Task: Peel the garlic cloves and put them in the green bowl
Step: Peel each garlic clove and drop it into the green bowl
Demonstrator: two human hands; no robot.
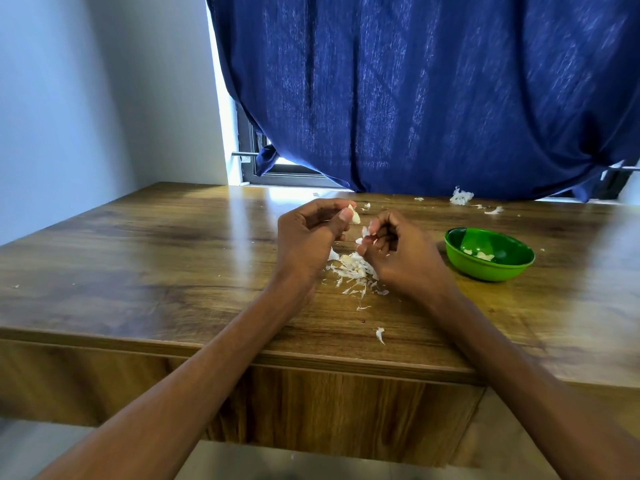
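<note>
My left hand [310,233] pinches a pale garlic clove [354,215] between thumb and fingertips, above the wooden table [156,265]. My right hand [398,252], just to its right, pinches a scrap of white garlic skin [364,233] in curled fingers. A heap of torn skins [353,268] lies on the table under and between both hands. The green bowl [460,261] stands to the right of my right hand, with a few peeled cloves [480,254] inside.
More skin scraps lie at the back of the table [461,196] and one near the front edge [380,335]. A blue curtain [415,98] hangs behind the table, a white wall [69,116] on the left.
</note>
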